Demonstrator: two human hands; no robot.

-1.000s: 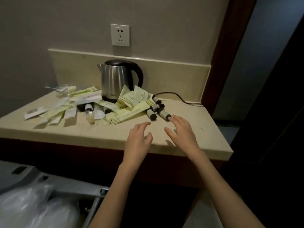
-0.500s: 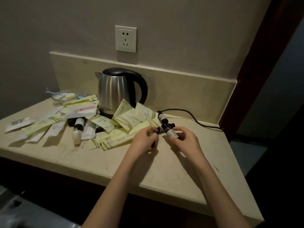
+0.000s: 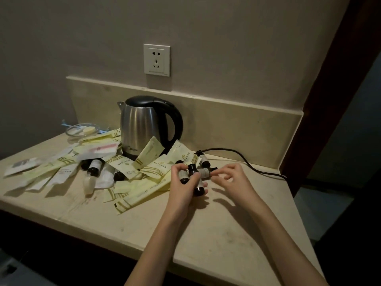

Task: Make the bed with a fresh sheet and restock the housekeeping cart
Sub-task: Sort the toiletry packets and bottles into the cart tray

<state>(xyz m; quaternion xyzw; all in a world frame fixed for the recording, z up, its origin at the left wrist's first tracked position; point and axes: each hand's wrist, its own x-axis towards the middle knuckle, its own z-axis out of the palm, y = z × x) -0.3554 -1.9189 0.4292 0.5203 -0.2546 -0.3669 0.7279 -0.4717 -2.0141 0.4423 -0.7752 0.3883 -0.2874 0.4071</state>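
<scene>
**Dark-capped bottles being gathered at frame centre**

Beige stone surface is carrying a scatter of pale yellow sachets in the left half of the frame, in front of a steel kettle sitting at upper centre. The left hand is clutching several small toiletry bottles at frame centre. The right hand is pinching another small bottle just beside them, fingers curled. A black cord is trailing toward the right edge.
</scene>
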